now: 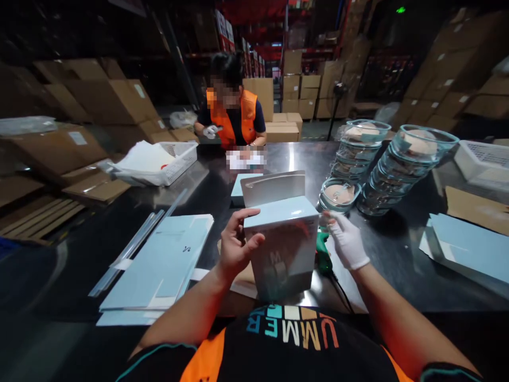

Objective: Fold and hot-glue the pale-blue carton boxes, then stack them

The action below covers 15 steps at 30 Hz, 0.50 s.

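A light blue cardboard box (280, 249) stands upright in front of my chest, printed on the side facing me. Its pale flap (274, 189) sticks up at the far edge of the top. My left hand (237, 241), bare, grips the upper left edge with the thumb on the near side. At the upper right corner is my right hand (345, 239) in a white glove with bare fingertips, its fingers curled; whether they pinch anything is hidden. Just below those fingers lies a green corded tool (324, 252), partly behind the box.
Flat blue cartons (167, 260) and clear strips (131, 252) lie left; more blue cartons (469, 244) lie right. Stacked glass bowls (392, 172) stand at the right back. A white basket (183, 162) is at left. Across the table (294, 156), a co-worker in an orange vest (248, 111) leans over.
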{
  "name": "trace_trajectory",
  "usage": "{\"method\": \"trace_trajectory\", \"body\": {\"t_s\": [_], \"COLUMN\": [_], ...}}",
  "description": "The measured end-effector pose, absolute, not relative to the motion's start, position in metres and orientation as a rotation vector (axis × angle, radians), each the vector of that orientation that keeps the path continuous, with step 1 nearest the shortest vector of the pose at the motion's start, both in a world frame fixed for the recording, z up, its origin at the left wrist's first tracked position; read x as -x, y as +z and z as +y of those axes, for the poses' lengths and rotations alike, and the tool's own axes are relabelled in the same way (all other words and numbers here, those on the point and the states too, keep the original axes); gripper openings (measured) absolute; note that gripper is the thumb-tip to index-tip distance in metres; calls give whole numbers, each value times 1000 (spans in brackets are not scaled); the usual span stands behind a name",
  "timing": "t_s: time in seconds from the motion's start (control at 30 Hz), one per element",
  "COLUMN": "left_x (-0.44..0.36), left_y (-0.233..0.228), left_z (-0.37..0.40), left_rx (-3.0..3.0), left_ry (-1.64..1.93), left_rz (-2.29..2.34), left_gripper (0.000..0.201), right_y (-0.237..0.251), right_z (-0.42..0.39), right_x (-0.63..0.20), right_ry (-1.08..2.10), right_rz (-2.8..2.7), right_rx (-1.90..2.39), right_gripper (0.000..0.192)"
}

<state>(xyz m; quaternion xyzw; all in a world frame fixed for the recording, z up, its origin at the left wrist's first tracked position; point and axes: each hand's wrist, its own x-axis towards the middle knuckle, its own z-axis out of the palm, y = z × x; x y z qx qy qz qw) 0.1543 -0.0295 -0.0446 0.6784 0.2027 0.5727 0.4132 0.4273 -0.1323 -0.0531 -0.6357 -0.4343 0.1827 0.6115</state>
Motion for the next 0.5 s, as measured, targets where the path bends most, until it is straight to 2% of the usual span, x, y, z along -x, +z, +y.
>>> {"method": "trace_trajectory", "body": {"t_s": [0.13, 0.27, 0.37, 0.43, 0.5], "left_x": [-165, -165, -153, -139, -125], "left_y": [-51, -59, -59, -50, -35], "left_z": [-28, -21, -10, -1, 5], "left_rx": [-1839, -1822, -1793, -1908, -2143], "left_ry": [1488, 1634, 1633, 1542, 1465], "left_rz": [441, 314, 152, 103, 68], "left_gripper": [60, 52, 45, 28, 14], "right_y": [-14, -11, -27, -33, -33], "right_z": [-124, -121, -128, -134, -137], "right_x": [-396, -392, -398, -396, -387], "right_ry": [773, 700, 534, 413, 280], "right_rz": [-1108, -1336, -1541, -1646, -1703], "right_rx": [1171, 1123, 987, 913, 876], "right_gripper": [70, 70, 45, 23, 20]}}
